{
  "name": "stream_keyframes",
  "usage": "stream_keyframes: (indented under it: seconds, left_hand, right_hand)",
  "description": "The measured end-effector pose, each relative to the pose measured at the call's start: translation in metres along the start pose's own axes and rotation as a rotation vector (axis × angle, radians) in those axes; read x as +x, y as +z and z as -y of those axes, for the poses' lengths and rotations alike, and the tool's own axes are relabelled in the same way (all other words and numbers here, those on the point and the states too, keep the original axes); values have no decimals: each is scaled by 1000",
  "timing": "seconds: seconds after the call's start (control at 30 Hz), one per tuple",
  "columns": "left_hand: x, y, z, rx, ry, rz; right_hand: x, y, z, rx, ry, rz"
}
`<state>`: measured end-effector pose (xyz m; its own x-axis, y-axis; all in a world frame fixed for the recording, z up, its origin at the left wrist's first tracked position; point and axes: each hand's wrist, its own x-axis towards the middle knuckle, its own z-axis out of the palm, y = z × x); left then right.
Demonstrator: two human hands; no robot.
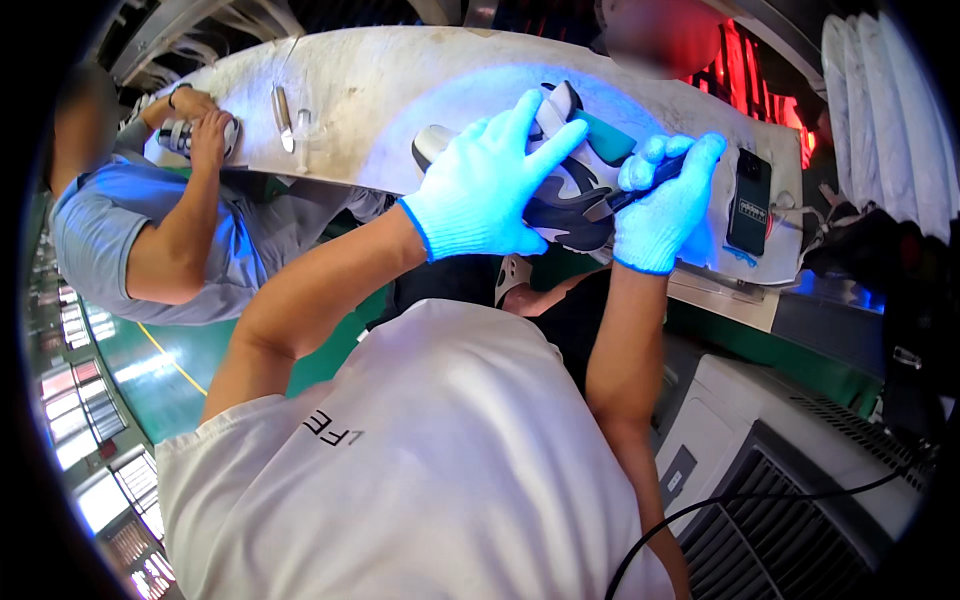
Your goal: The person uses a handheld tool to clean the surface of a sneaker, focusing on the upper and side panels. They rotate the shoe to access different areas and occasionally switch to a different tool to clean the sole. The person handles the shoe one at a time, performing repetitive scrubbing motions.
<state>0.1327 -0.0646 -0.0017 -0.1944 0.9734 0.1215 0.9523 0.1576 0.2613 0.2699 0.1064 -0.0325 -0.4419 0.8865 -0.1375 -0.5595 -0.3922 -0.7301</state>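
A sneaker point(572, 195) in black, white and teal lies on the pale worktable point(380, 90) under bluish light. My left hand point(490, 185), in a light knit glove, presses down on the shoe's upper and holds it. My right hand point(665, 205), also gloved, grips a thin dark tool point(640, 190) whose tip touches the shoe's side. Both forearms reach up from my white shirt.
A dark phone-like device point(750, 200) lies on the table right of my hands. A co-worker in a blue shirt point(130, 230) sits at the left, hands on another shoe point(190, 135). Metal tools point(285, 120) lie nearby. A grey vented machine point(790, 470) stands at lower right.
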Motion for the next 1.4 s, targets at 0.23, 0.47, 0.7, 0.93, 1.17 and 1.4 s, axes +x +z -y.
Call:
stream_keyframes:
  seconds: [0.23, 0.47, 0.7, 0.93, 1.17, 1.4]
  left_hand:
    - [8, 9, 1, 55, 3, 8]
    - [8, 15, -2, 105, -19, -22]
    - [8, 7, -5, 2, -46, 40]
    - [0, 0, -10, -71, -60, 43]
    - [-7, 19, -14, 46, -39, -123]
    - [-11, 26, -14, -50, -76, -194]
  right_hand:
    - [17, -36, -13, 527, 134, 624]
    - [-15, 13, -23, -57, -90, -17]
    - [-7, 19, -21, 93, 5, 284]
    - [6, 29, -18, -132, -102, 344]
    - [8, -17, -2, 125, 18, 285]
    - [10, -25, -18, 408, 49, 639]
